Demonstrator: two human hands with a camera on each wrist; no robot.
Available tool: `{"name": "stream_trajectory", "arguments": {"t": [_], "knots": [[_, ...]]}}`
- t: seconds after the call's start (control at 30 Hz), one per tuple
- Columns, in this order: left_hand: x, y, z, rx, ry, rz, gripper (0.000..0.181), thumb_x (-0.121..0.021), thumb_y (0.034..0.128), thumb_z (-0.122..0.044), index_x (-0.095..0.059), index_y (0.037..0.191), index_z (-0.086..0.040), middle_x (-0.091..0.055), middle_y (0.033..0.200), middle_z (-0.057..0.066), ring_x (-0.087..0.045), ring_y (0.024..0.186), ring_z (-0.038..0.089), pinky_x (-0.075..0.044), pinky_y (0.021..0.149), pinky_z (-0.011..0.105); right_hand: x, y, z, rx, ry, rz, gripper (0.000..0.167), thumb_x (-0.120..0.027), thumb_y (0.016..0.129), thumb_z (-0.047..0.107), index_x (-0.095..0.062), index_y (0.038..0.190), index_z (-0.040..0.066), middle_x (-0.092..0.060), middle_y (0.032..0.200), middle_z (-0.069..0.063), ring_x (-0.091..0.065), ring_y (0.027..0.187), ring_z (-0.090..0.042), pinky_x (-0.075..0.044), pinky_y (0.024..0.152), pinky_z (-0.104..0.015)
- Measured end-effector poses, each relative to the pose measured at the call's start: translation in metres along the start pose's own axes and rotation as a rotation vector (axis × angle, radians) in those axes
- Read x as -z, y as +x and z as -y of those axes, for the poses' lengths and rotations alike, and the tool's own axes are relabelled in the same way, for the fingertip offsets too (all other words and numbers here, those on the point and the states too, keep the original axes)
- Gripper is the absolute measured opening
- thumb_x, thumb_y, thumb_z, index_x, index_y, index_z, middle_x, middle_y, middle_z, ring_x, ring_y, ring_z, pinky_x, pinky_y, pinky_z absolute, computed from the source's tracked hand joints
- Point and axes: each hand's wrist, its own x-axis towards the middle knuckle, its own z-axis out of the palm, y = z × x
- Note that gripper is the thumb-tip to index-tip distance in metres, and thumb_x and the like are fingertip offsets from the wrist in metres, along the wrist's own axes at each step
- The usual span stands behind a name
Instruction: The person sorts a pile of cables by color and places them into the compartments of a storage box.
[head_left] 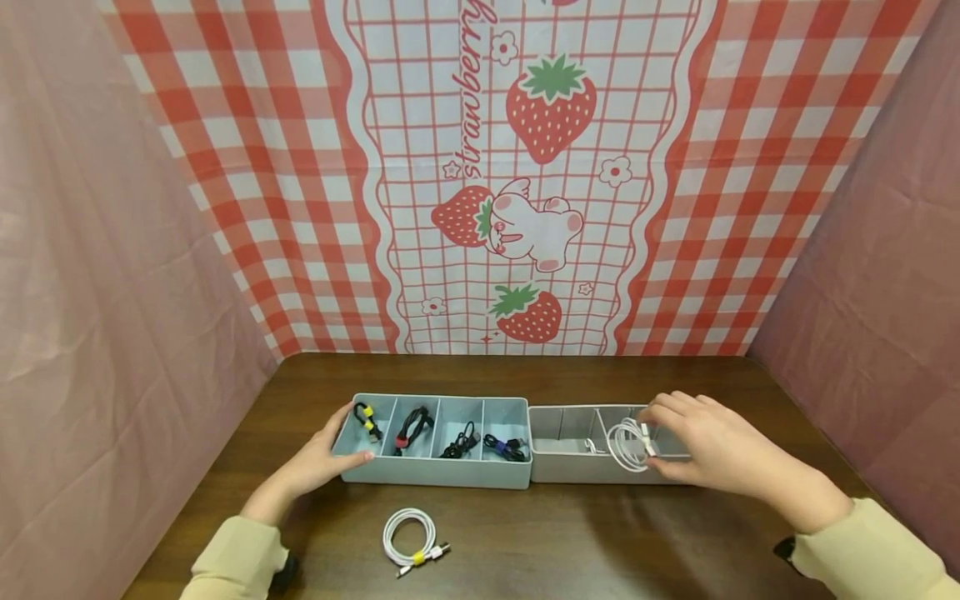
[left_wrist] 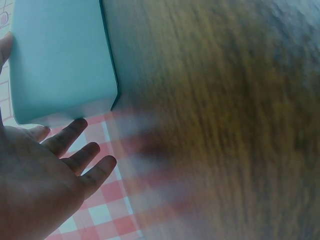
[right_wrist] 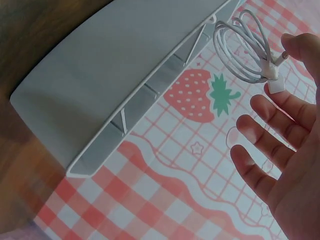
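My right hand point(head_left: 708, 442) pinches a coiled white charging cable point(head_left: 628, 444) between thumb and fingertips, above the front edge of the grey divided box point(head_left: 570, 468). In the right wrist view the cable coil point(right_wrist: 240, 50) hangs from the thumb and index finger; the other fingers are spread. My left hand point(head_left: 318, 458) rests at the left end of the light blue divided box point(head_left: 450, 473), thumb along its front. Fairly straight fingers touch that box point(left_wrist: 62, 60) in the left wrist view. Another coiled white cable point(head_left: 409, 537) with a yellow tie lies on the table.
The blue box's compartments hold dark bundled cables, one with yellow ties point(head_left: 367, 421), one with a red tie point(head_left: 411, 429), a plain black one point(head_left: 461, 442) and one with a blue tie point(head_left: 504, 448). A small white item point(head_left: 592, 446) lies inside the grey box.
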Motion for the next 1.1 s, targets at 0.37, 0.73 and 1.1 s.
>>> {"name": "stream_trajectory", "arguments": {"t": [0.37, 0.73, 1.1], "knots": [[0.000, -0.001, -0.001, -0.002, -0.016, 0.005, 0.097, -0.068, 0.0828, -0.044, -0.009, 0.152, -0.012, -0.014, 0.154, 0.026, -0.019, 0.137, 0.049, -0.024, 0.103, 0.065, -0.002, -0.002, -0.018, -0.010, -0.012, -0.001, 0.048, -0.083, 0.061, 0.036, -0.064, 0.099, 0.014, -0.060, 0.095, 0.006, -0.057, 0.083, -0.010, -0.048, 0.066, -0.036], [0.000, 0.000, -0.001, -0.009, -0.016, 0.001, 0.097, -0.069, 0.0825, -0.044, -0.010, 0.151, -0.011, -0.016, 0.153, 0.026, -0.021, 0.137, 0.048, -0.024, 0.103, 0.065, -0.012, -0.008, -0.030, -0.039, -0.008, -0.001, 0.049, -0.083, 0.061, 0.038, -0.064, 0.099, 0.014, -0.060, 0.096, 0.005, -0.057, 0.086, -0.013, -0.047, 0.067, -0.038], [-0.001, 0.000, 0.001, -0.020, -0.024, 0.002, 0.098, -0.068, 0.0820, -0.047, -0.009, 0.151, -0.011, -0.016, 0.153, 0.026, -0.021, 0.136, 0.049, -0.024, 0.103, 0.066, -0.024, -0.016, -0.043, -0.082, -0.010, 0.023, 0.049, -0.083, 0.063, 0.036, -0.065, 0.100, 0.011, -0.061, 0.096, 0.001, -0.058, 0.087, -0.017, -0.048, 0.067, -0.042]]}}
